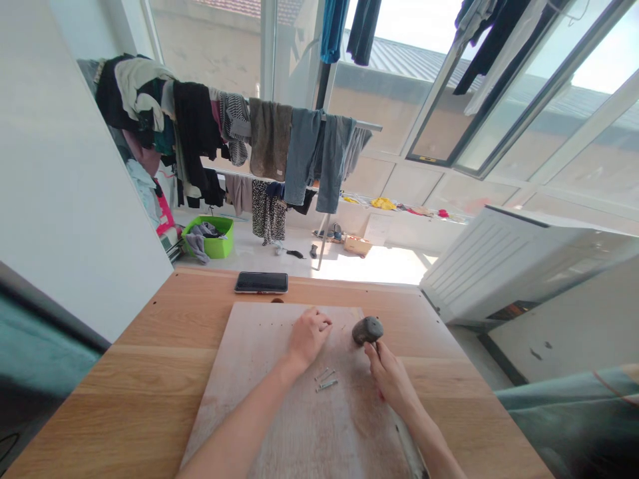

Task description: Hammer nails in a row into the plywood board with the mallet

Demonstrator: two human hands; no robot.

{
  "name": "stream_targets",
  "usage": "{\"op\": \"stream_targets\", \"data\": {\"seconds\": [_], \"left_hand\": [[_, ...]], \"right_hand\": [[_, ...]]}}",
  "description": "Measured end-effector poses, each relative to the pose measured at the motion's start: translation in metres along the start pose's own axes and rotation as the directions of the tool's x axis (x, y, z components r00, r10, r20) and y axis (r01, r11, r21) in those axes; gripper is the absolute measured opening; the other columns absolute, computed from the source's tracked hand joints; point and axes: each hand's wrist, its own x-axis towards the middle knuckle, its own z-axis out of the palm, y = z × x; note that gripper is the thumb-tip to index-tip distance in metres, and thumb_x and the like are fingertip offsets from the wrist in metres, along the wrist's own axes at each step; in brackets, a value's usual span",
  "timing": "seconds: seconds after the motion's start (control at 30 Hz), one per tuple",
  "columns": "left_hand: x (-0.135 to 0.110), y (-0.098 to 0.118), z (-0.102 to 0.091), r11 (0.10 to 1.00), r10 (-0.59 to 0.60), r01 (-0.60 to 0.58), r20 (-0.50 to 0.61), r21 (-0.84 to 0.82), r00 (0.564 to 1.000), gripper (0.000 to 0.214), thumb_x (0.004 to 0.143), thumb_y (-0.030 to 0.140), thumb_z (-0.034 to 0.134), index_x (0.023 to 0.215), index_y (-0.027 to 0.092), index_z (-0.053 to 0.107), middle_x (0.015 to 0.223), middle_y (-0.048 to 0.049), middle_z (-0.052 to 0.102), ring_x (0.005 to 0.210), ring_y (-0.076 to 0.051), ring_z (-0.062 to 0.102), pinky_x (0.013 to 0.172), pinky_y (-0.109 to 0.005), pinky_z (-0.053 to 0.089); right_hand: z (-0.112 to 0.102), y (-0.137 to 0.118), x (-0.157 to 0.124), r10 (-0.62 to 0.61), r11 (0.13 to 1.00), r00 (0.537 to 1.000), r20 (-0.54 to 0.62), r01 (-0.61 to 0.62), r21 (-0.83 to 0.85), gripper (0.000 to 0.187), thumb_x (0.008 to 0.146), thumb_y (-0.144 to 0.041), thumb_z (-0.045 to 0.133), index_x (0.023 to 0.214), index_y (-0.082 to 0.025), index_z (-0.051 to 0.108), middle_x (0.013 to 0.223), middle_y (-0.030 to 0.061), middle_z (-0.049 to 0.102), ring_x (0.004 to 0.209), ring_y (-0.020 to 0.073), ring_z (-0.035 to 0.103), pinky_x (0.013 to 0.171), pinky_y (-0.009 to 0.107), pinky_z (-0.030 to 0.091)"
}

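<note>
My right hand (392, 379) is closed round the handle of a mallet (367, 330) with a dark, rounded head. The head is held over the right part of a pale wooden board (249, 399). To its left, my left hand (308, 338) rests low over the board, fingers pinched together; whatever is between the fingertips is too small to make out. A thin, short nail-like piece (343, 327) shows between that hand and the mallet head. Several loose nails (326, 384) lie on the board between my forearms. Small dark dots run in a row left of my left hand.
Under the board is a wooden table (124, 379). A phone (261, 283) lies near its far edge. Beyond it stand a loaded clothes rack (369, 125) and a green basket (219, 247). A white ribbed washing-board-like cabinet (479, 266) stands at the right.
</note>
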Motion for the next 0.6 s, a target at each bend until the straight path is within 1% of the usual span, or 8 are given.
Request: {"op": "stream_targets", "data": {"seconds": [0.1,0.17,0.23,0.3,0.37,0.43,0.5,0.6], "left_hand": [[0.001,0.0,0.0,1.0,-0.012,0.012,0.01,-0.002,1.0,0.015,0.089,0.022,0.064,0.09,0.021,0.079,0.1,-0.0038,0.069,0.087,-0.017,0.067,0.083,-0.027,0.049],[0.002,-0.002,0.001,1.0,-0.016,0.016,0.023,-0.009,1.0,0.016,0.09,0.023,0.063,0.089,0.021,0.079,0.098,-0.0032,0.069,0.084,-0.016,0.067,0.08,-0.026,0.049],[0.003,-0.004,0.003,1.0,-0.024,0.024,0.024,-0.009,0.999,0.015,0.09,0.022,0.064,0.089,0.021,0.079,0.097,-0.0027,0.069,0.079,-0.014,0.066,0.077,-0.025,0.048],[0.003,-0.004,0.004,0.999,-0.031,0.031,0.022,-0.005,0.999,0.013,0.089,0.021,0.066,0.088,0.02,0.079,0.095,-0.0022,0.07,0.074,-0.013,0.064,0.073,-0.024,0.048],[0.003,-0.004,0.005,0.999,-0.034,0.034,0.022,-0.002,0.999,0.012,0.088,0.021,0.066,0.087,0.02,0.078,0.094,-0.0017,0.07,0.073,-0.013,0.063,0.071,-0.024,0.047],[0.003,-0.004,0.005,0.999,-0.032,0.032,0.022,0.0,0.999,0.012,0.088,0.02,0.066,0.086,0.021,0.078,0.093,-0.0011,0.07,0.073,-0.012,0.063,0.071,-0.024,0.047],[0.003,-0.004,0.004,0.999,-0.032,0.032,0.018,-0.001,0.999,0.014,0.088,0.018,0.065,0.085,0.021,0.078,0.091,-0.0007,0.07,0.075,-0.013,0.064,0.073,-0.024,0.047],[0.004,-0.005,0.005,0.999,-0.037,0.037,0.014,-0.001,0.999,0.013,0.088,0.019,0.065,0.087,0.02,0.078,0.091,-0.0009,0.071,0.076,-0.013,0.065,0.074,-0.024,0.047]], "right_hand": [[-0.004,-0.01,0.002,0.009,0.998,0.996,0.085,-0.015,0.067,0.039,0.097,-0.054,0.025,0.088,-0.026,0.052,0.044,-0.0074,0.049,0.03,0.0185,0.052,0.036,0.027,0.036],[-0.007,-0.021,0.002,-0.008,0.996,0.995,0.099,-0.001,0.088,0.039,0.099,-0.054,0.025,0.093,-0.026,0.052,0.044,-0.0085,0.047,0.03,0.0182,0.05,0.036,0.026,0.034],[-0.009,-0.034,0.001,-0.056,0.994,0.994,0.097,0.046,0.096,0.04,0.099,-0.055,0.027,0.097,-0.025,0.053,0.046,-0.0079,0.048,0.033,0.0187,0.052,0.04,0.027,0.036],[-0.01,-0.047,0.0,-0.119,0.989,0.989,0.084,0.111,0.095,0.04,0.1,-0.056,0.028,0.101,-0.025,0.054,0.051,-0.005,0.053,0.042,0.021,0.057,0.048,0.029,0.039],[-0.007,-0.058,-0.001,-0.178,0.981,0.982,0.064,0.172,0.091,0.04,0.1,-0.054,0.029,0.106,-0.024,0.055,0.061,0.0007,0.062,0.056,0.0246,0.064,0.057,0.031,0.043],[-0.002,-0.064,-0.001,-0.223,0.972,0.974,0.051,0.218,0.083,0.039,0.1,-0.051,0.03,0.109,-0.023,0.056,0.072,0.0065,0.068,0.069,0.0277,0.068,0.064,0.033,0.044],[0.004,-0.066,0.0,-0.248,0.967,0.968,0.051,0.244,0.071,0.037,0.099,-0.047,0.032,0.108,-0.022,0.057,0.077,0.0098,0.07,0.073,0.0295,0.069,0.065,0.034,0.043],[0.007,-0.06,0.002,-0.233,0.971,0.972,0.031,0.232,0.053,0.039,0.099,-0.047,0.03,0.108,-0.021,0.058,0.078,0.0115,0.07,0.072,0.031,0.068,0.064,0.035,0.042]]}}
